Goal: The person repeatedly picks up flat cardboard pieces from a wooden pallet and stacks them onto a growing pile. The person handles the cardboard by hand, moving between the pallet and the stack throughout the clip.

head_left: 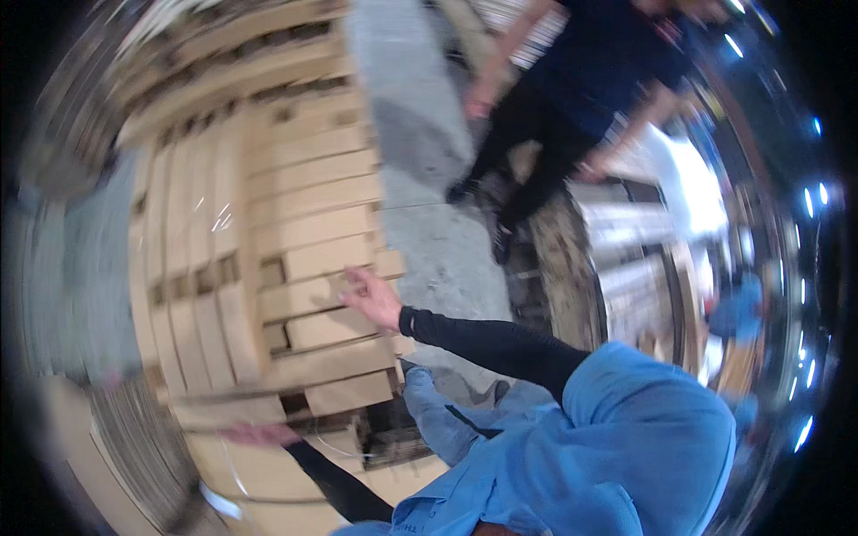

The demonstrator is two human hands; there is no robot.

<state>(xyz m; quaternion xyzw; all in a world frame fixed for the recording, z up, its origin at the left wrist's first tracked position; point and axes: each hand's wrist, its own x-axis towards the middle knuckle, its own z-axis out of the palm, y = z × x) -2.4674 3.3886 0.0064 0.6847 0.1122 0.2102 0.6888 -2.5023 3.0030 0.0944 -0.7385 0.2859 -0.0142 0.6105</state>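
Flat tan cardboard pieces (pixel 326 225), folded with slots along their edges, lie in neat overlapping rows as a large stack. My right hand (pixel 374 299) reaches over the near right part of these rows, its fingers apart and holding nothing I can see; whether it touches the cardboard is unclear. Lower in the picture, my left hand (pixel 259 435) is close to a tan cardboard face (pixel 268 473) at the near end of the stack. Motion smears its fingers, so their grip does not show. Both forearms are in black sleeves.
A person in dark clothes (pixel 572 98) stands across the grey floor aisle (pixel 424 241). Bundled stacks (pixel 630 277) stand on the right. More cardboard stacks (pixel 134 447) lie at the lower left, and another (pixel 232 67) lies beyond mine.
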